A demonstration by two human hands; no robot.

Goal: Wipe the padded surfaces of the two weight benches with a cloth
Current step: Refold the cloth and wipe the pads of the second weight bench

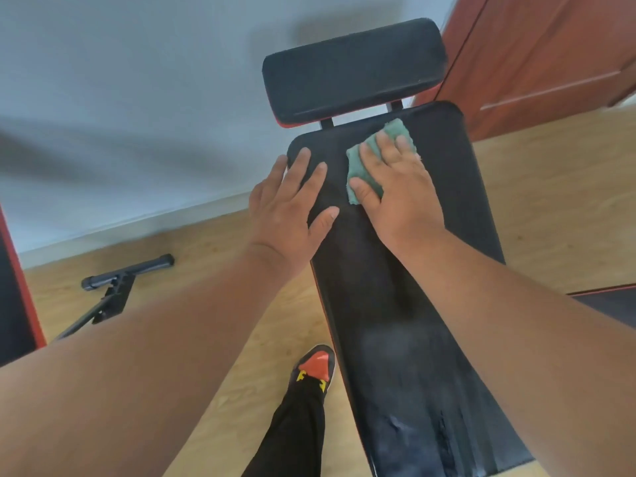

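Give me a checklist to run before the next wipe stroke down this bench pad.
1. Green terry cloth lies flat on the long black padded bench surface: ok.
2. Right hand presses on the cloth with straight fingers: ok.
3. Left hand rests flat on the pad's left edge, steadying it: ok.
4. Pad between the hands and the near end free of objects: ok.
5. Near end of the pad shows grey dusty streaks, not yet clean: not ok.
6. Separate black padded headrest beyond the cloth wiped: cannot tell.
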